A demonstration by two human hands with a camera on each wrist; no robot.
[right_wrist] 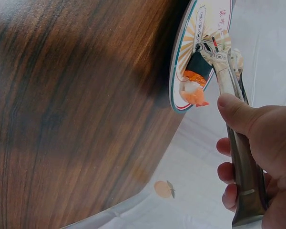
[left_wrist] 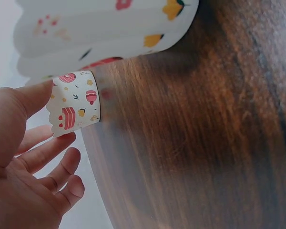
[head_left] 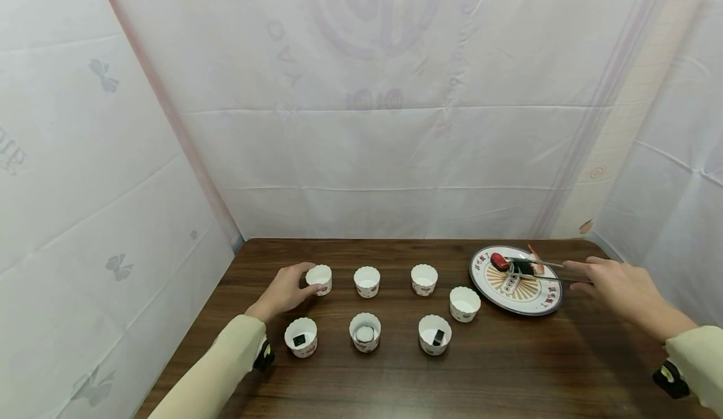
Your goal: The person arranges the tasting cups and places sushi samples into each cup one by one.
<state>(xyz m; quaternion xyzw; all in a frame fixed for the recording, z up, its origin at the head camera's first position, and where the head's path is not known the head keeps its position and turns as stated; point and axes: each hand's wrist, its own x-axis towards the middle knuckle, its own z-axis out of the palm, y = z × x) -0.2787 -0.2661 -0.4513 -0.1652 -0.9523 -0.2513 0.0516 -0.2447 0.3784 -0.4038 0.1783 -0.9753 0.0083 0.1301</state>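
My left hand (head_left: pixel 285 291) holds a white paper baking cup (head_left: pixel 319 276) at the back left of the table. In the left wrist view, thumb and fingers are at the rim of this patterned cup (left_wrist: pixel 76 102); the other fingers are loosely bent. My right hand (head_left: pixel 618 284) grips metal tongs (right_wrist: pixel 248 191), whose tips reach over a round plate (head_left: pixel 486 290). On the plate lie a red-topped sushi piece (head_left: pixel 499 261), a dark-wrapped piece with orange topping (right_wrist: pixel 199 67), and an orange-and-white shrimp-like piece (right_wrist: pixel 192 93). The tong arms stand apart around the dark-wrapped piece.
Other paper cups stand in two rough rows. The front left cup (head_left: pixel 301 337) and front right cup (head_left: pixel 435 335) hold small dark pieces; the front middle cup (head_left: pixel 364 332) holds a round whitish piece. Another cup (head_left: pixel 465 305) stands beside the plate. White cloth (head_left: pixel 395 155) hangs behind the table.
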